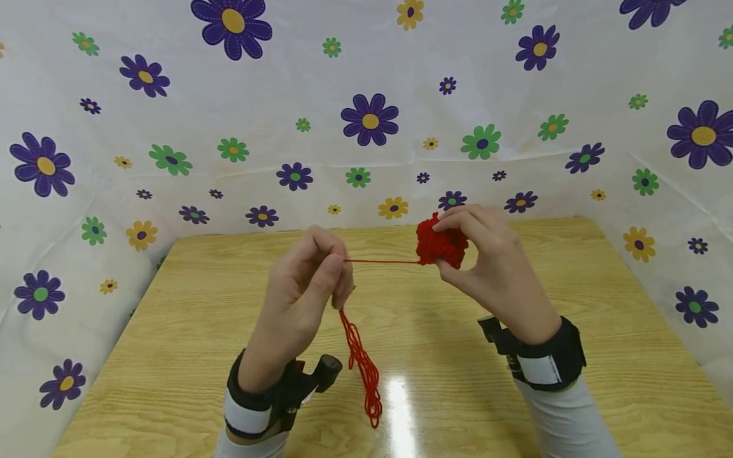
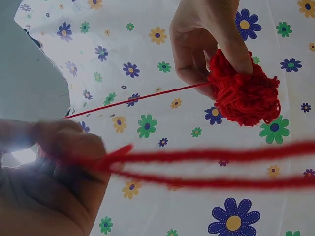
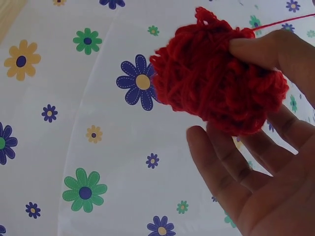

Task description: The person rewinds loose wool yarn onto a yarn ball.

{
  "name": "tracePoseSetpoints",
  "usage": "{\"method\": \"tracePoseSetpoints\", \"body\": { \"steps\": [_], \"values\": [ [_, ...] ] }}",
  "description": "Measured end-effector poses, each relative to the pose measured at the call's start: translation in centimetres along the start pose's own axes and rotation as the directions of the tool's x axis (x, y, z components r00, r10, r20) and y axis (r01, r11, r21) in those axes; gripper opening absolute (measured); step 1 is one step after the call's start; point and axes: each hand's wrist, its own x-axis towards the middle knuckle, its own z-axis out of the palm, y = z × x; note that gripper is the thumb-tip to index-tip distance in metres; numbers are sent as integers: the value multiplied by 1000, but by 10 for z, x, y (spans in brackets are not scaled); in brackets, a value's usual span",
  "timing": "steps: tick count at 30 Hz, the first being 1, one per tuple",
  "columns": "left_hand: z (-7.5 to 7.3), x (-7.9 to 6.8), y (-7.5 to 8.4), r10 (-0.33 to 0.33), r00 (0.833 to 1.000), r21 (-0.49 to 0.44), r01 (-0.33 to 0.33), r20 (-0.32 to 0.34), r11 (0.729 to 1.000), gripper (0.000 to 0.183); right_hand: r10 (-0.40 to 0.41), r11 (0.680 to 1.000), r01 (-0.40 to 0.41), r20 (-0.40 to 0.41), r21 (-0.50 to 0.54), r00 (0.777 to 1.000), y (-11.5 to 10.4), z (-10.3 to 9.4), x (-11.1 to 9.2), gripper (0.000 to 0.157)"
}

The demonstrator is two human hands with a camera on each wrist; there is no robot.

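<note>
A ball of red yarn point(image 1: 441, 243) is held up above the table by my right hand point(image 1: 494, 257), thumb on one side and fingers on the other. In the right wrist view the ball point(image 3: 211, 78) looks lumpy, with loops sticking out. From it a single taut strand point(image 1: 380, 261) runs left to my left hand point(image 1: 309, 289), which pinches the yarn between thumb and curled fingers. Below that hand hangs a loose bundle of looped red yarn point(image 1: 363, 369). Close to the left wrist camera, two blurred strands point(image 2: 221, 156) trail from the fingers point(image 2: 74, 147).
Beneath the hands is a wooden table point(image 1: 200, 337) with a bright reflection near its front. A white cloth point(image 1: 321, 83) printed with purple, green and yellow flowers stands behind it and along both sides. Each wrist wears a black strap point(image 1: 552, 359) with a camera.
</note>
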Motion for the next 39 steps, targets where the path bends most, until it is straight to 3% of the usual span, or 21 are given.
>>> {"method": "tracePoseSetpoints", "body": {
  "steps": [4,9,18,22,26,32,36,39],
  "values": [
    [-1,-1,0,2,998,61,2,-63,998,24,7,999,-11,105,39,994,1,1,0,46],
    [-3,-2,-1,7,995,87,1,-100,996,25,-17,990,-16,235,138,972,2,1,0,45],
    [-7,1,-5,32,974,118,-5,-225,993,27,-95,935,-68,431,348,898,-1,-4,-5,46],
    [-9,3,-8,54,963,134,-19,-262,991,29,-121,905,-106,489,411,864,-3,-7,-5,45],
    [-11,3,-11,64,956,159,-18,-288,987,29,-161,872,-122,512,475,844,-6,-10,-5,45],
    [-12,4,-16,68,944,188,-6,-324,982,26,-267,783,-121,505,611,821,-10,-15,-6,42],
    [-12,4,-20,75,940,207,-5,-332,978,23,-344,691,-136,489,709,801,-13,-18,-7,42],
    [-12,4,-24,68,943,219,5,-327,976,19,-397,608,-131,443,783,803,-14,-21,-9,45]
  ]
}}
